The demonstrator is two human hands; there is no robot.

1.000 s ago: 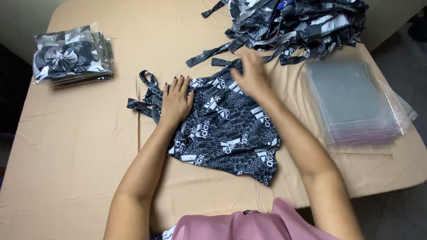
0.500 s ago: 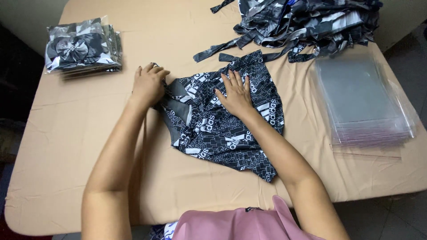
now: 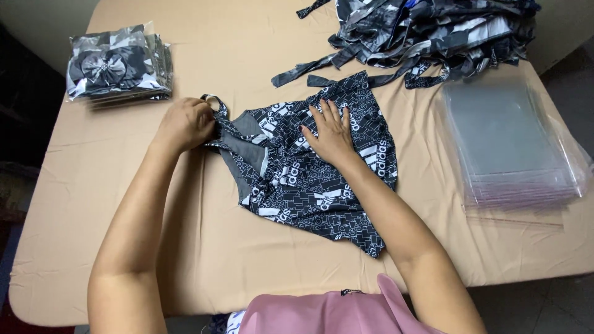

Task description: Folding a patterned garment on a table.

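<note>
Left to right: your left hand (image 3: 185,124) pinches the strap (image 3: 213,105) of the garment (image 3: 309,179) lying mid-table (image 3: 124,235), your right hand (image 3: 331,133) presses it flat, open-palmed; tugging harder could skew the fold.

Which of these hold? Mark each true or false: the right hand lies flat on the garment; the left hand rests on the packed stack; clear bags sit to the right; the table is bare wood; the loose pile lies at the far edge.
1. The right hand lies flat on the garment. True.
2. The left hand rests on the packed stack. False: it grips the garment's strap end, apart from the stack.
3. Clear bags sit to the right. True.
4. The table is bare wood. False: a tan cloth covers it.
5. The loose pile lies at the far edge. True.
</note>
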